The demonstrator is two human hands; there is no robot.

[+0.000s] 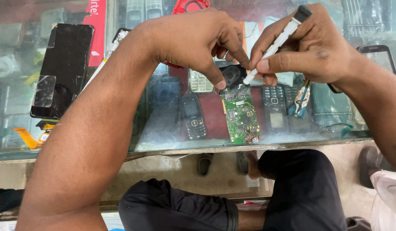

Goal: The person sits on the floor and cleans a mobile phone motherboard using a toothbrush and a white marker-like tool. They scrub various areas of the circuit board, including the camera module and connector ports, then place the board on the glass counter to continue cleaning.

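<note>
I see the green circuit board (240,115) lying flat on the glass counter top (163,141), its lower end close to the counter's near edge. Its upper end sits directly under both hands, which meet above it, almost touching. My left hand (193,38) arches over from the left, thumb and forefinger pinched down on a small black round part (233,75) at the board's top end. My right hand (311,47) comes in from the right, fingers closed on a white pen-shaped tool (277,42) with a black cap; it slants down to the left, its tip touching the black part.

The counter is a glass display case. Inside it, under the glass, lie several keypad phones (193,115) in a row, some on a red lining, just left and right of the board. On the counter's left side lies a black phone screen panel (63,68), well apart from the hands, with an orange flex cable (33,137) near the left edge.
</note>
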